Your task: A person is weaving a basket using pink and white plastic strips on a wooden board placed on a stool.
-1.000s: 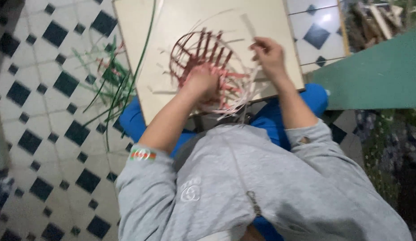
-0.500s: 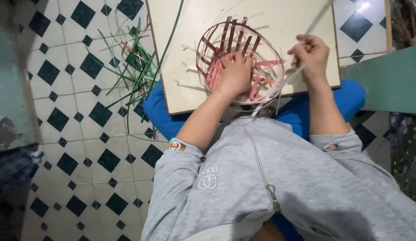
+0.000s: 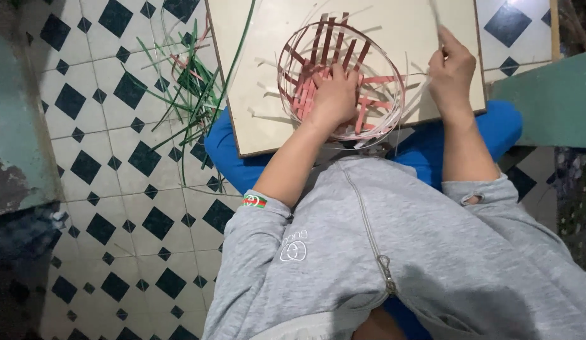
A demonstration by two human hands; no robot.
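A half-woven round basket of red and white strips lies on a pale board across my lap. My left hand presses down inside the basket, palm on the red woven base. My right hand is at the basket's right side, fingers pinched on a thin white strip that runs up and away from the rim. Red upright strips stand around the far side of the basket.
Loose green strips lie in a heap on the black-and-white tiled floor left of the board. A green surface stands at the right, a worn teal one at the left. My grey zip jacket fills the foreground.
The view has shifted so the board and basket sit higher and more central. My right hand has moved up and right along the white strip. My left hand stays pressed in the basket.
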